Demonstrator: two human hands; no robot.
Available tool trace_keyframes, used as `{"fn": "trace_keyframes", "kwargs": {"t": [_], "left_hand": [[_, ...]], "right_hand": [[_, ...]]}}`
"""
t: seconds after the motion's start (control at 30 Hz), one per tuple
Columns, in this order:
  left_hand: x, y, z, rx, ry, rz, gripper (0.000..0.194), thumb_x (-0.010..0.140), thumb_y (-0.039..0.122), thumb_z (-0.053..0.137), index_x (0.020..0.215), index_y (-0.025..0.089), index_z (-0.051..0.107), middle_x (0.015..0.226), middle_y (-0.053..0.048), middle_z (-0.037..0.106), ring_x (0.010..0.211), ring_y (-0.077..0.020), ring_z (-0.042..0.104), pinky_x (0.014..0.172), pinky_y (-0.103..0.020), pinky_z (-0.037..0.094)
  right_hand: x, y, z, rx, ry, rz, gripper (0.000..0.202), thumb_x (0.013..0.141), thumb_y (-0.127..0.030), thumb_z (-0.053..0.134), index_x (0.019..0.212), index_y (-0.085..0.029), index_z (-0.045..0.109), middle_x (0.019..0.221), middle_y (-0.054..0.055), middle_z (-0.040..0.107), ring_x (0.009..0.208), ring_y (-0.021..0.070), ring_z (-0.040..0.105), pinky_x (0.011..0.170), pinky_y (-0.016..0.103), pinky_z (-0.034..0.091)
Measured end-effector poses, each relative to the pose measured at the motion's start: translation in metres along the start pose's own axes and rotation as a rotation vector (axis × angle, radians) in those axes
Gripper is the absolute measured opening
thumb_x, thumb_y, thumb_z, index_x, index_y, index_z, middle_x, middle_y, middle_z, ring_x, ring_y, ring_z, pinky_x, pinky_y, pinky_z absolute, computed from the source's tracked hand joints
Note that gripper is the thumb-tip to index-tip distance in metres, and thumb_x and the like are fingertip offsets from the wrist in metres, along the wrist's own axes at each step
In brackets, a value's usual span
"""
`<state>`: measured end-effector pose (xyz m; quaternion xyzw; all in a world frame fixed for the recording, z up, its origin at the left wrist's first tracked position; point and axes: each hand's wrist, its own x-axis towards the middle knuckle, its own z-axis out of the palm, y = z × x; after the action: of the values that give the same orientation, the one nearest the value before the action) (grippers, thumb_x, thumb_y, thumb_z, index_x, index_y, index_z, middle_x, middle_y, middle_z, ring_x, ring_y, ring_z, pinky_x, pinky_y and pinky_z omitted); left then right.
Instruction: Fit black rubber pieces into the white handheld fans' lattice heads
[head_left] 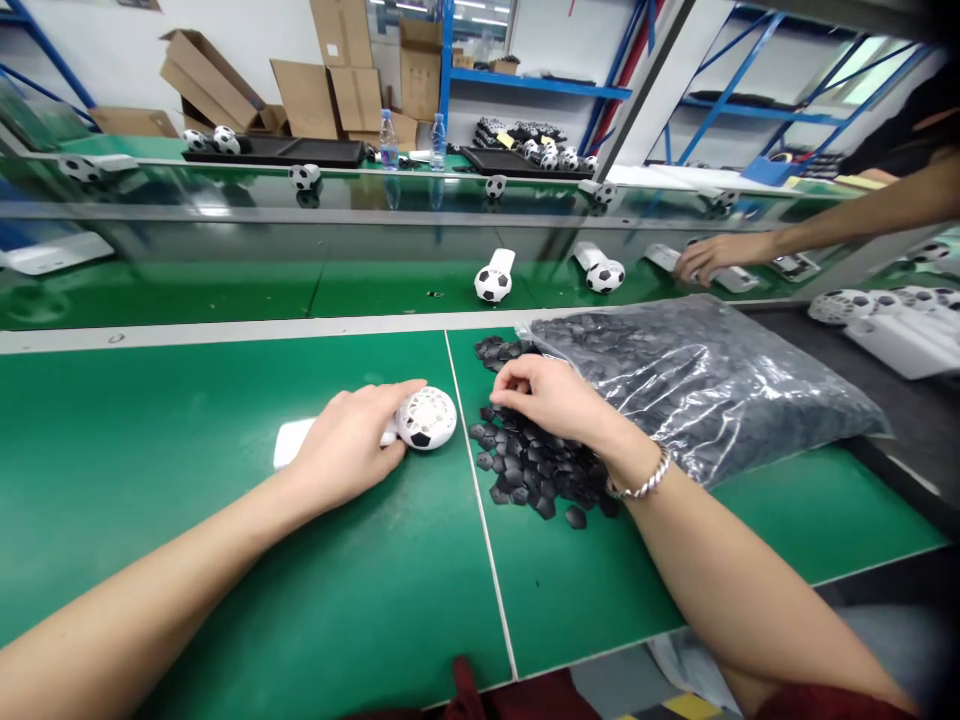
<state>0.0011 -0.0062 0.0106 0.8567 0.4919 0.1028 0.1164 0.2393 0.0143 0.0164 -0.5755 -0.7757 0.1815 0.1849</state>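
Observation:
My left hand (349,440) is wrapped round the neck of a white device on the green table, whose round head (426,418) has a football-style grille with one black patch at the bottom. The white handle end (291,443) sticks out to the left, under the hand. Above a loose pile of small black pentagon pieces (540,465) is my right hand (544,392), thumb and forefinger pinched together; what they hold, if anything, is too small to make out. A clear bag (705,380) full of black pieces lies right behind it.
Beyond the table runs a green belt (375,285) with football-headed devices (493,282), (604,275). At the right, another person's hand (705,258) touches white parts there. A dark tray (919,430) with white devices (911,335) stands at the far right.

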Motion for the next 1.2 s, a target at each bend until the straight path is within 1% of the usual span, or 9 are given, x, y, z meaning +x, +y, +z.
{"fn": "trace_keyframes", "kwargs": {"t": [0.17,0.4,0.53,0.7,0.83,0.93,1.0,1.1,1.2], "left_hand": [[-0.001,-0.003,0.002,0.009,0.007,0.076,0.059,0.069,0.008,0.041,0.126,0.025,0.041,0.121,-0.001,0.055,0.106,-0.0227,0.051,0.087,-0.040,0.037],[-0.002,-0.004,0.003,0.031,0.018,0.089,0.059,0.070,0.008,0.041,0.127,0.024,0.039,0.119,-0.002,0.056,0.104,-0.0229,0.052,0.083,-0.039,0.038],[-0.002,-0.005,0.004,0.020,0.030,0.122,0.061,0.069,0.006,0.039,0.127,0.023,0.040,0.115,-0.003,0.058,0.102,-0.0224,0.051,0.086,-0.039,0.036],[0.001,-0.007,0.002,0.017,0.040,0.174,0.061,0.068,0.002,0.037,0.126,0.022,0.042,0.108,-0.004,0.059,0.100,-0.0219,0.049,0.093,-0.041,0.032],[0.000,-0.007,-0.002,-0.016,-0.006,0.171,0.062,0.068,0.007,0.043,0.127,0.025,0.040,0.109,-0.004,0.059,0.102,-0.0230,0.048,0.093,-0.042,0.032],[-0.002,-0.006,-0.003,-0.057,-0.045,0.162,0.064,0.069,0.028,0.059,0.129,0.021,0.038,0.115,-0.007,0.055,0.107,-0.0257,0.045,0.099,-0.045,0.026],[-0.003,-0.005,-0.002,-0.078,-0.045,0.143,0.074,0.065,0.047,0.064,0.129,0.020,0.038,0.117,-0.010,0.054,0.110,-0.0270,0.044,0.101,-0.048,0.022],[-0.002,-0.003,0.002,-0.095,-0.014,0.117,0.080,0.062,0.062,0.061,0.127,0.020,0.040,0.117,-0.009,0.054,0.110,-0.0270,0.044,0.103,-0.050,0.018],[-0.002,0.000,0.005,-0.111,0.047,0.087,0.072,0.064,0.064,0.057,0.121,0.021,0.046,0.112,-0.006,0.058,0.107,-0.0257,0.046,0.103,-0.050,0.018]], "right_hand": [[-0.002,-0.006,0.011,-0.216,-0.121,-0.038,0.013,0.075,-0.025,0.061,0.087,-0.021,0.065,0.089,0.003,0.061,0.079,0.0152,0.057,0.069,0.026,0.042],[-0.017,-0.034,0.025,-0.689,-0.155,-0.264,0.016,0.080,-0.008,0.047,0.082,-0.011,0.063,0.081,0.011,0.060,0.080,0.0236,0.054,0.064,0.032,0.040],[-0.019,-0.040,0.031,-0.713,-0.161,-0.272,0.019,0.079,-0.004,0.044,0.081,-0.009,0.062,0.081,0.014,0.060,0.079,0.0249,0.054,0.064,0.034,0.039],[-0.011,-0.028,0.027,-0.605,-0.106,-0.229,0.018,0.080,-0.004,0.043,0.080,-0.010,0.060,0.079,0.013,0.060,0.076,0.0230,0.055,0.066,0.033,0.039],[-0.011,-0.025,0.015,-0.160,-0.015,-0.212,0.015,0.085,-0.013,0.045,0.085,-0.015,0.059,0.083,0.006,0.062,0.078,0.0173,0.056,0.071,0.030,0.042],[-0.016,-0.033,0.013,0.249,-0.026,-0.314,0.006,0.082,-0.019,0.055,0.082,-0.019,0.061,0.084,0.001,0.058,0.080,0.0123,0.055,0.076,0.027,0.043],[-0.019,-0.038,0.017,0.405,-0.065,-0.354,0.002,0.077,-0.020,0.061,0.077,-0.019,0.063,0.084,0.000,0.054,0.082,0.0114,0.054,0.080,0.027,0.043],[-0.021,-0.041,0.028,0.501,-0.084,-0.329,0.004,0.074,-0.021,0.064,0.073,-0.018,0.062,0.085,0.000,0.049,0.084,0.0114,0.052,0.082,0.029,0.042],[-0.019,-0.039,0.035,0.517,-0.047,-0.301,0.009,0.071,-0.021,0.066,0.069,-0.017,0.059,0.091,0.001,0.048,0.092,0.0133,0.050,0.087,0.031,0.039]]}}
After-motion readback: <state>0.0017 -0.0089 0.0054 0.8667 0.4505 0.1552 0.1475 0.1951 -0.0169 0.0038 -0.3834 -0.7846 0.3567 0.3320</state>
